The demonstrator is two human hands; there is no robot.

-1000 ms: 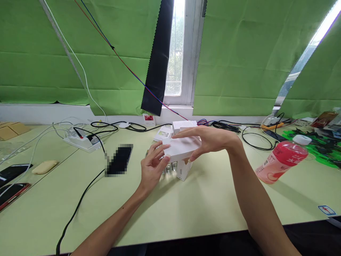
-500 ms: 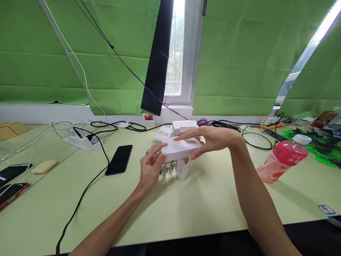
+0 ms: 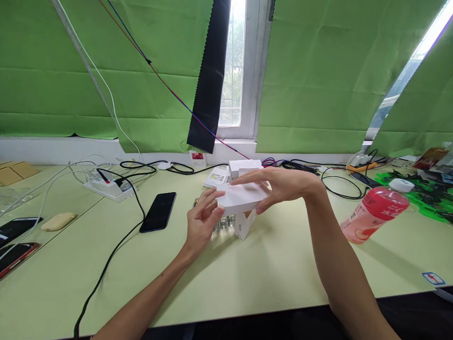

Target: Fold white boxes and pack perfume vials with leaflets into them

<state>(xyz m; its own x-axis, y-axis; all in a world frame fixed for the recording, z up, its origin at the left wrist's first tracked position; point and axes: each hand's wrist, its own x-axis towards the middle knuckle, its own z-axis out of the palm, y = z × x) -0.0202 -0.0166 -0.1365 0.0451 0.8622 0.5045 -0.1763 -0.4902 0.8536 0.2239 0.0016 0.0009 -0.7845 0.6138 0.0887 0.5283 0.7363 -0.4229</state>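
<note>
A flat white box (image 3: pixel 244 197) is held in the air between my two hands. My left hand (image 3: pixel 202 217) grips its left end, thumb at the near edge and fingers along the far side. From the right, my right hand (image 3: pixel 283 186) holds the other end, fingers across the top and thumb at the lower near corner. Below and behind the box, several small clear glass-like pieces (image 3: pixel 223 223) stand on the table. An opened white carton (image 3: pixel 244 225) stands beside them, partly covered. More white boxes (image 3: pixel 244 166) lie just beyond my hands.
A black phone (image 3: pixel 158 212) lies left of my hands, with a black cable (image 3: pixel 120 245) running past it. A pink drink bottle (image 3: pixel 377 212) stands to the right. Farther left are a power strip (image 3: pixel 109 185) and a yellowish case (image 3: pixel 58 221). Green and black parts (image 3: pixel 421 196) lie far right.
The white box has shifted very slightly to the right in my hands. My grip stays much the same, and the things on the table have not moved.
</note>
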